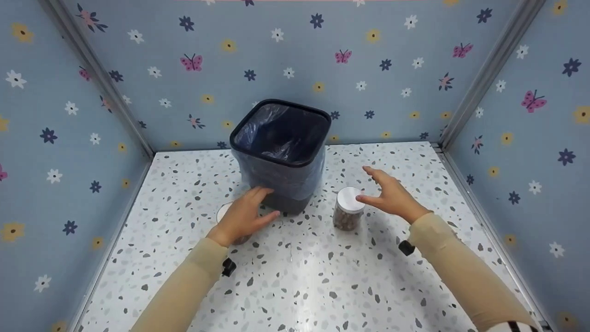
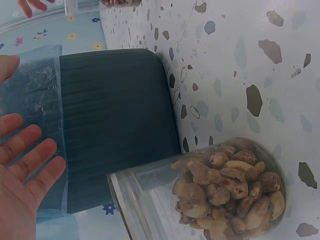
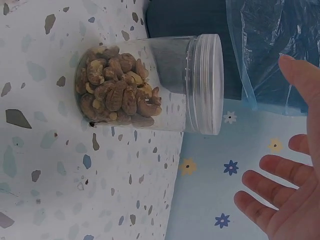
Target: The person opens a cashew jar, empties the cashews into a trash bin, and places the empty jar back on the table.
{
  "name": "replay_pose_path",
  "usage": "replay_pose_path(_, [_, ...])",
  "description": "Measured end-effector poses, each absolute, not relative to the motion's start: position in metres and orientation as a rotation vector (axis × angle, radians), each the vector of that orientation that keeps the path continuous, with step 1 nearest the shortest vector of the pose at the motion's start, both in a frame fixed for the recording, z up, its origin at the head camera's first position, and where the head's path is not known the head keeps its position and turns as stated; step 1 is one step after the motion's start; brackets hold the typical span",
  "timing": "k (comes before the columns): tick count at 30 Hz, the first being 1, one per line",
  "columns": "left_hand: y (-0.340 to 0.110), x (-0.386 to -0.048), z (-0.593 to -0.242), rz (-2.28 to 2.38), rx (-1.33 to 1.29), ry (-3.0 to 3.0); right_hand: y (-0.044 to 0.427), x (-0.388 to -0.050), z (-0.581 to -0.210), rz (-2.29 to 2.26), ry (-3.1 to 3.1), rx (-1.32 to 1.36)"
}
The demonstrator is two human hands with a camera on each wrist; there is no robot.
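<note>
A speckled table [image 1: 299,281] lies under the left hand [image 1: 246,214] and the right hand [image 1: 392,194]. Beyond the left hand, and to the left of the right hand, stands a dark bin [image 2: 120,125] with a bluish plastic bag [image 1: 286,177]. Both hands have the fingers apart — they grip nothing. The left jar [image 2: 155,190] stands upright just beside the left hand, which partly hides it; the right jar [image 3: 171,95] stands upright near the right thumb — untouched. Each jar contains brown nuts [image 3: 117,90].

The nuts [image 3: 117,87] are brown, the bin [image 1: 286,204] dark, the tabletop [image 1: 295,281] white (grey-flecked), the wall [image 1: 295,50] floral blue
</note>
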State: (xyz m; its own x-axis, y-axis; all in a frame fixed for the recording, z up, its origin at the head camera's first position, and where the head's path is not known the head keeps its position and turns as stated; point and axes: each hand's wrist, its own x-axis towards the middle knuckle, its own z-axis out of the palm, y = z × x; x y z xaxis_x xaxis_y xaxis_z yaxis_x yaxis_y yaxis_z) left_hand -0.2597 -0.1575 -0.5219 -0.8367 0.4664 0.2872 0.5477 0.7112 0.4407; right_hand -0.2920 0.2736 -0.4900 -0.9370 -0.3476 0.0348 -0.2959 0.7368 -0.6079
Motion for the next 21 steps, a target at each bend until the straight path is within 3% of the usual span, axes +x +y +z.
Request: replay_pose_path(21, [-0.148, -0.258, -0.53, -0.821, -0.867, -2.753, 0.258, -0.29, -0.502, -0.928, 2.792, -0.473])
